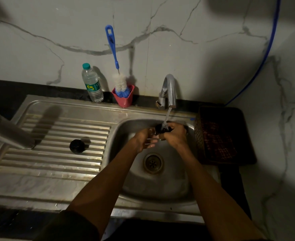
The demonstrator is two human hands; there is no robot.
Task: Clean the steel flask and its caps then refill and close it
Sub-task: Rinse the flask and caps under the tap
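Two hands are meeting over the steel sink (160, 192): the right hand (175, 134) is gripping one black cap (162, 128) under running water, the left hand (144, 140) is lying loosely spread against it. A second cap (77, 146) is sitting on the drainboard (56, 164) beside one flask (7, 133). Farther back are standing one tap (168, 89), one brush (116, 66) in a pink cup (125, 99), and one bottle (92, 83), against a marble wall (195, 40).

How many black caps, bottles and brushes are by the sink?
Black caps: 2, one under the tap in the right hand, one on the drainboard
Bottles: 2, steel flask, plastic bottle
Brushes: 1, blue bottle brush
Total: 5
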